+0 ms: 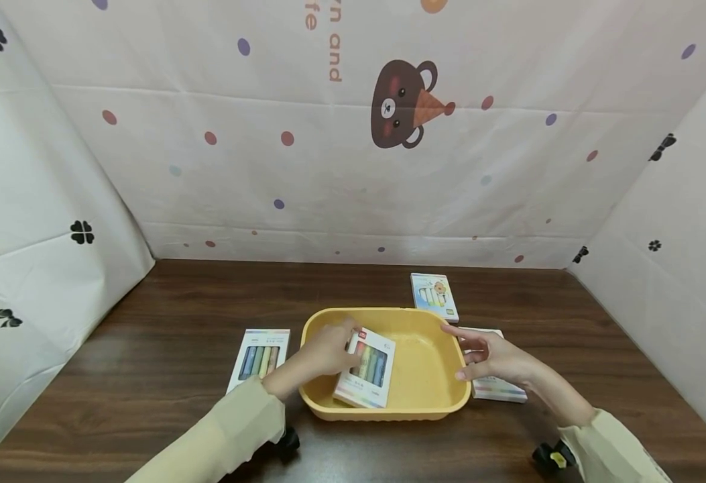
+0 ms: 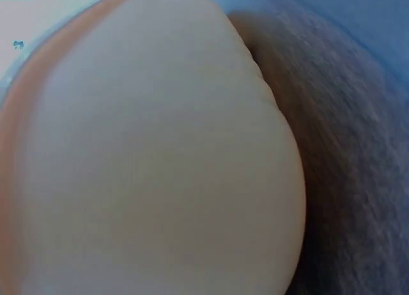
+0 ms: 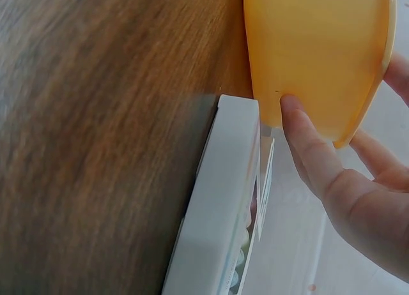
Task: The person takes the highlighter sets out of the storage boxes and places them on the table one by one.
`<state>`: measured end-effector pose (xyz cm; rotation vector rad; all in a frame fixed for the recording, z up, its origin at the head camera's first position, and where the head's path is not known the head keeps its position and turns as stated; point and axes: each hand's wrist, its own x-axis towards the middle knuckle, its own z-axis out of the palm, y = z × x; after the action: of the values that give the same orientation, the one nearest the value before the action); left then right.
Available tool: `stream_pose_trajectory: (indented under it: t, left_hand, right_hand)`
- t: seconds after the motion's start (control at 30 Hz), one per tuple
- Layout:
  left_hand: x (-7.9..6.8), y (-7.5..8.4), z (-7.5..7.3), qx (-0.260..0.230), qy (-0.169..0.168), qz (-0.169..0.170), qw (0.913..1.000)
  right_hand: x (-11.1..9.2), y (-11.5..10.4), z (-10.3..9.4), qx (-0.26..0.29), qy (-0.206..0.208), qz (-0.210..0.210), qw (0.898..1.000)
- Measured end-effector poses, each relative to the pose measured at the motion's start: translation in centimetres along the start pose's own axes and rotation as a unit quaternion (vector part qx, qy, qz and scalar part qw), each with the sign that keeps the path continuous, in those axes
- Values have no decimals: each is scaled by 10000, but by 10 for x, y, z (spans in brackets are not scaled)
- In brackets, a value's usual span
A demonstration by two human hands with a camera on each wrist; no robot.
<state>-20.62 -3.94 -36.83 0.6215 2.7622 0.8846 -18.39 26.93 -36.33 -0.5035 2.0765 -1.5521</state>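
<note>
In the head view my left hand (image 1: 331,347) holds a white box of coloured chalk (image 1: 365,396) by its left side. Thick colour sticks show through the window of that box, which lies tilted within the yellow plastic basket (image 1: 428,365). On the basket's right rim is my right hand (image 1: 494,355), thumb and forefinger over the edge. The right wrist view shows one finger (image 3: 313,138) against the outer wall, others passing behind the rim. A second chalk box (image 3: 220,199) lies beside the basket, under the right hand. The left wrist view has mostly a pale, blurred surface.
Another chalk box (image 1: 259,355) lies left of the basket, partly behind the left forearm. A blue-and-white box (image 1: 434,295) with a cartoon bear lies behind the basket. The brown wooden table (image 1: 208,295) ends at a white printed cloth (image 1: 238,181), with cloth at both sides too.
</note>
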Motion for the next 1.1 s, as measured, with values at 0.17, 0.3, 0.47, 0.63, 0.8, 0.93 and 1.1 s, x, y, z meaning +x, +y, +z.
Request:
stream_pose_trajectory:
  t: [0.17,0.3,0.47,0.63,0.8,0.93,1.1]
  left_hand:
    - [-2,0,-3,-383,-216,55,9990]
    - [-5,2,-6,-802,-377,-84,9960]
    - [-5,1,-7,-1323,-516,-133,9898]
    - [-5,-5,-8,-1693,-772,101,9825]
    - [-8,-6,-13,-1455,-913,218,9849]
    - [-9,-5,-14,-1465,-993,178,9841]
    - [-13,-3,-16,-1456,-920,111,9850]
  right_hand:
    - [0,0,0,-5,-1,-21,10000]
    - [1,0,0,-53,-13,-15,10000]
    - [1,2,-1,-68,5,25,10000]
    - [0,3,-1,-49,27,59,10000]
    - [-1,3,-1,-65,50,44,10000]
    - [-1,3,-1,-9,31,15,10000]
    - [-1,3,-1,53,3,-5,10000]
